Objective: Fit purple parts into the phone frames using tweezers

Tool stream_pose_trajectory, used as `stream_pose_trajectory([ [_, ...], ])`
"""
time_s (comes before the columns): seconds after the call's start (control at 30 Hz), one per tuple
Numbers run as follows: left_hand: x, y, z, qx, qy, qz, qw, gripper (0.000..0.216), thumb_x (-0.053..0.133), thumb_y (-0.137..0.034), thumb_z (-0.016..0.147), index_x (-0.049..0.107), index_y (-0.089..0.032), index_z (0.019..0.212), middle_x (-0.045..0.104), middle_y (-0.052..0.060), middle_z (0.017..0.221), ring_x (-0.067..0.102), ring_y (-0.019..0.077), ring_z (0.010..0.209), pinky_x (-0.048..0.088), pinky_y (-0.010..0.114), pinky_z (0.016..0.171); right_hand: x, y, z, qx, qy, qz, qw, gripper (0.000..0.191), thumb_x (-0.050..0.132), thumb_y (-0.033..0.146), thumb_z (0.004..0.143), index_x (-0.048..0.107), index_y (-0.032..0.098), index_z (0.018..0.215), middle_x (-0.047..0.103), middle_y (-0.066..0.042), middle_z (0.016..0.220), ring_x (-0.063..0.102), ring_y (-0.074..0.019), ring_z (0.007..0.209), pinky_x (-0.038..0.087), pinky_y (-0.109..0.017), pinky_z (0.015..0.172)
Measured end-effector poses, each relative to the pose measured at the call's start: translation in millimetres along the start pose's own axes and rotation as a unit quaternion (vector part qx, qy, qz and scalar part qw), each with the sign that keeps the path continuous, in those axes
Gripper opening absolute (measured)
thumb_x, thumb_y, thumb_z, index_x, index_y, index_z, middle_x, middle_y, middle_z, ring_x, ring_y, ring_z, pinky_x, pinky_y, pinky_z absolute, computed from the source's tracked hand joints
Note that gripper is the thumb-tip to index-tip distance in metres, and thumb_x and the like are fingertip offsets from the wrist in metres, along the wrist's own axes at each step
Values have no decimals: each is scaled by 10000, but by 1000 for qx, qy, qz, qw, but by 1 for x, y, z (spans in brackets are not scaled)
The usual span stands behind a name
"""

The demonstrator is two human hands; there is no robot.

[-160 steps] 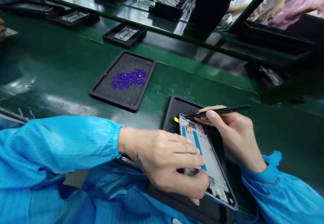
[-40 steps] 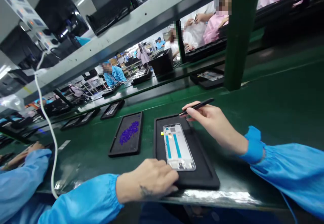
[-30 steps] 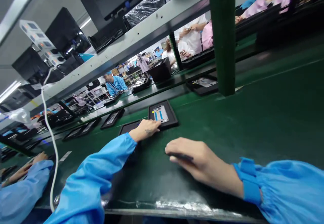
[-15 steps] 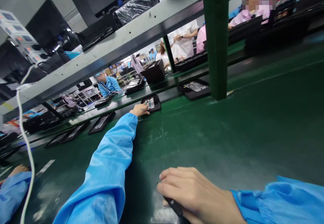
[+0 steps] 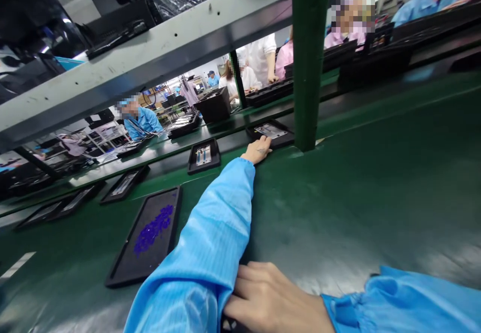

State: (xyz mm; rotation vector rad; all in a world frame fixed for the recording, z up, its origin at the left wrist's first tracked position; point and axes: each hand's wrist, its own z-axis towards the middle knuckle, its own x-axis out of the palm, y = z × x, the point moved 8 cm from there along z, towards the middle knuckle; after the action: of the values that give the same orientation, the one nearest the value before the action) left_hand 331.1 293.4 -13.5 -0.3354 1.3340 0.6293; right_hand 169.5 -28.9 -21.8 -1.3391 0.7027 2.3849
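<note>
My left hand (image 5: pixel 258 150) reaches forward to the near edge of a black tray (image 5: pixel 286 138) that holds a silver metal plate (image 5: pixel 270 131). Its fingers are bent together over the rim, and whatever they pinch is hidden. Close to me, my right hand (image 5: pixel 272 298) is closed around a black object (image 5: pixel 230 324), mostly covered by the fingers and cut off by the bottom of the view. Left of my left sleeve lies a larger black tray (image 5: pixel 116 273) with a heap of small purple-blue pieces (image 5: pixel 154 230).
Black trays with metal plates (image 5: pixel 204 155) (image 5: pixel 125 184) stand in a row along the green bench (image 5: pixel 376 182). A green post (image 5: pixel 308 67) rises right of my left hand. A grey shelf beam (image 5: pixel 150 47) crosses above. People sit and stand beyond the bench.
My left hand has moved right, from one plate tray to the one beside the post. The tray of purple-blue pieces has come into view. My right hand still grips the black object.
</note>
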Motion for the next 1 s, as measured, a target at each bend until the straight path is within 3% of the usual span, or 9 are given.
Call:
stream_pose_trajectory([
  [0.1,3,10,-1,-2,7,-15,1000,378,552,-351,981,534,-154,1304,565,112,1287,596,220,1099,533,441,947,1,0,0,-1,0,-6,1000,159,502,274,1009,591,209,894,692,-34,918,588,-173,829,383,-311,643],
  [0.23,-12,34,-24,1,9,-24,1000,346,553,-337,982,553,-149,1272,576,106,1275,593,218,1114,527,438,961,4,-4,0,-4,17,9,1000,95,512,245,982,595,199,977,682,-59,907,597,-190,859,407,-297,685],
  [0.37,-38,50,-68,10,6,-23,1000,292,525,-309,992,560,-140,1228,583,101,1243,583,214,1121,509,429,973,-1,-5,2,-35,11,50,998,163,446,204,1002,603,170,1030,678,-84,923,617,-189,946,460,-282,740],
  [0.47,-56,47,-119,36,13,-28,999,217,488,-262,1002,551,-135,1167,596,92,1178,581,190,1083,495,370,953,-16,-1,6,-72,-31,108,991,200,433,216,1025,616,144,1062,689,-113,990,633,-187,998,503,-299,818],
  [0.53,-66,36,-162,55,22,-33,998,168,475,-239,1003,533,-142,1126,600,88,1141,582,167,1020,485,309,907,-34,-2,8,-87,-85,167,978,210,461,245,1029,632,139,1088,699,-125,1031,645,-186,1023,523,-314,871],
  [0.6,-74,19,-210,70,30,-39,996,154,459,-255,1010,513,-150,1108,595,83,1117,586,157,948,476,276,827,-55,-13,11,-56,-152,224,961,208,505,266,1018,657,156,1105,715,-113,1041,664,-186,1019,538,-322,900],
  [0.73,-85,-30,-309,91,44,-59,993,181,412,-303,1027,497,-162,1101,589,73,1101,596,166,916,463,272,743,-81,-67,12,135,-267,253,920,218,587,396,970,717,231,1029,734,-59,1030,693,-221,1006,554,-374,942],
  [0.83,-91,-73,-371,108,40,-69,991,196,390,-332,1032,510,-177,1031,600,42,1010,580,161,805,432,283,652,-83,-106,11,232,-338,281,868,258,652,493,906,708,256,991,723,-40,986,711,-249,935,590,-424,880],
  [1.0,-106,-122,-426,166,-14,-92,982,235,399,-361,1030,513,-186,924,563,4,838,495,142,632,355,318,535,-54,-138,31,293,-293,355,838,285,703,509,865,683,240,955,720,-44,948,711,-266,996,600,-436,872],
])
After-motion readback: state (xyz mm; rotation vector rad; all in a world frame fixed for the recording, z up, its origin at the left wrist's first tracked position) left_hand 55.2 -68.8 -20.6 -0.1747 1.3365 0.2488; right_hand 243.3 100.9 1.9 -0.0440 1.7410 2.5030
